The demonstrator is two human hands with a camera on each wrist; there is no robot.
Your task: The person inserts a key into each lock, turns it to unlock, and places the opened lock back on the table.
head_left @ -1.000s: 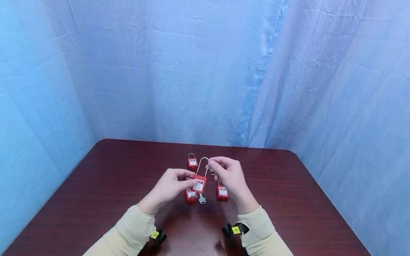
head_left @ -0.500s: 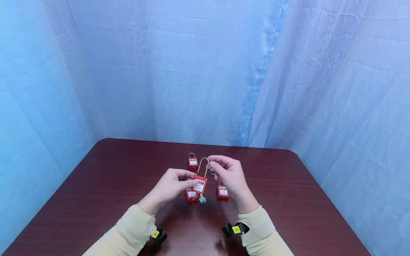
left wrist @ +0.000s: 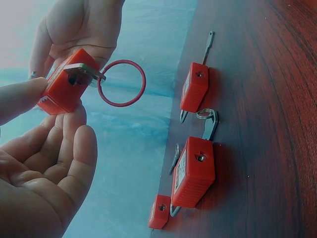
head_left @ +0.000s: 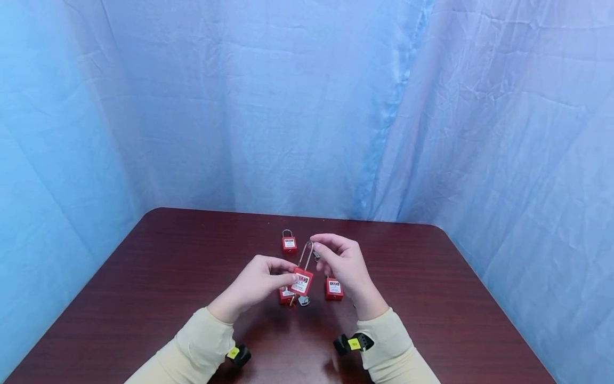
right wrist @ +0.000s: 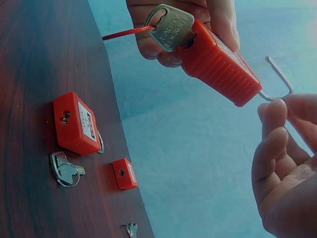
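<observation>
We hold a red padlock [head_left: 301,282] in the air above the middle of the dark wooden surface [head_left: 144,277], tilted so its long metal shackle [head_left: 307,253] leans toward the far edge. Our left hand [head_left: 256,282] pinches the padlock's red body between thumb and fingers, the fingers curled round it. A key [right wrist: 172,29] sits in the keyhole at the bottom of the body, and a thin red ring [left wrist: 121,83] hangs from that key. Our right hand [head_left: 342,261] has its fingers [right wrist: 277,134] curled and pressed close together at the top of the shackle; the right wrist view shows the shackle's free end standing out of the body. Below our hands, three more red padlocks rest on the surface: one [head_left: 289,242] toward the far edge, one [head_left: 333,288] just beside our right wrist, and one [head_left: 285,294] partly hidden under the held padlock. A loose key [head_left: 303,301] lies between the nearer two. Blue cloth [head_left: 307,106] hangs behind the far edge and along both sides of the surface.
</observation>
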